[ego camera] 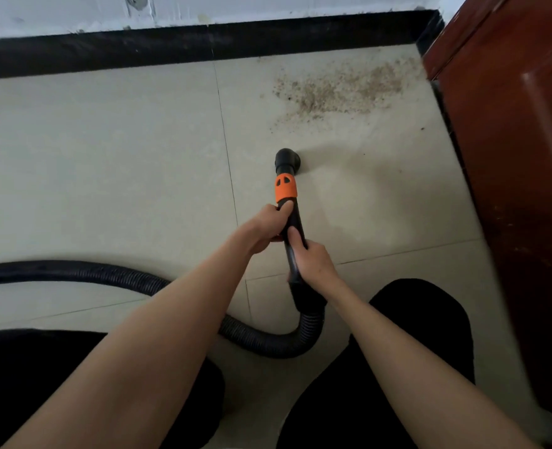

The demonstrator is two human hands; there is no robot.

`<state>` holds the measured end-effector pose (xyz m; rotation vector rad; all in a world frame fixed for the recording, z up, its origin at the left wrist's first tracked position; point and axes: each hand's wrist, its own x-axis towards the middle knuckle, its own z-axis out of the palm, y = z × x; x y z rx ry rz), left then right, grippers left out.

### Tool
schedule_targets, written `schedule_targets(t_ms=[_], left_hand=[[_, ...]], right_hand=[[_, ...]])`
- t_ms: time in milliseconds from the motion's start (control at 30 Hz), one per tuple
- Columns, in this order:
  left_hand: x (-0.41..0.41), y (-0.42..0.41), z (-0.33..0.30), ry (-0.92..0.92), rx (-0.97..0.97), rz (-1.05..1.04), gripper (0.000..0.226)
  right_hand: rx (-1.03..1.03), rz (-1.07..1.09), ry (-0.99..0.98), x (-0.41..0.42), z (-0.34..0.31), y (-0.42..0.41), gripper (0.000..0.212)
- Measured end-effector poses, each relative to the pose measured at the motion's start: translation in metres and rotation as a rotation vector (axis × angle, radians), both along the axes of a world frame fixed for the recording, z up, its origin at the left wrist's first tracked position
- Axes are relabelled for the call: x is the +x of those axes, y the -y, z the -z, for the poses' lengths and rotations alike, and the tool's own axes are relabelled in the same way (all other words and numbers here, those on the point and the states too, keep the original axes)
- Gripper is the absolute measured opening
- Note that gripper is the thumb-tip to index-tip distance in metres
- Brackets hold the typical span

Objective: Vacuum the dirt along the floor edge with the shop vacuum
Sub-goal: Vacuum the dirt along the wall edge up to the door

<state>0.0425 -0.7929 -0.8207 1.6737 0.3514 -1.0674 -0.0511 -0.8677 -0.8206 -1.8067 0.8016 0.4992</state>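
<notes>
Approach step: black vacuum nozzle with orange collar [286,176] aimed at the floor, short of the dirt.

Both hands grip the rigid black wand: left hand [269,226] just below the collar, right hand [311,259] lower, above the one ribbed black hose [112,277]. One patch of tan gritty dirt [339,89] lies on the beige tiled floor [106,150] in its far right corner, near the black baseboard [138,50] and the reddish-brown wooden panel [511,124]. The next move probably calls for pushing the nozzle forward over the patch.

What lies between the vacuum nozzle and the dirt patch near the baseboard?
Only bare floor tile, in the head view; the nozzle stops short of the dirt.
</notes>
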Motion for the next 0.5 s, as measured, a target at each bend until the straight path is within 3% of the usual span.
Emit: schedule_targets(t_ms=[267, 500], left_hand=[[0.064, 0.026, 0.005, 0.025, -0.027, -0.160, 0.041], [0.131, 0.014, 0.014, 0.021, -0.046, -0.233, 0.045]], right_hand=[[0.054, -0.069, -0.006, 0.068, 0.009, 0.026, 0.051], [0.154, 0.165, 0.065, 0.088, 0.026, -0.003, 0.035]])
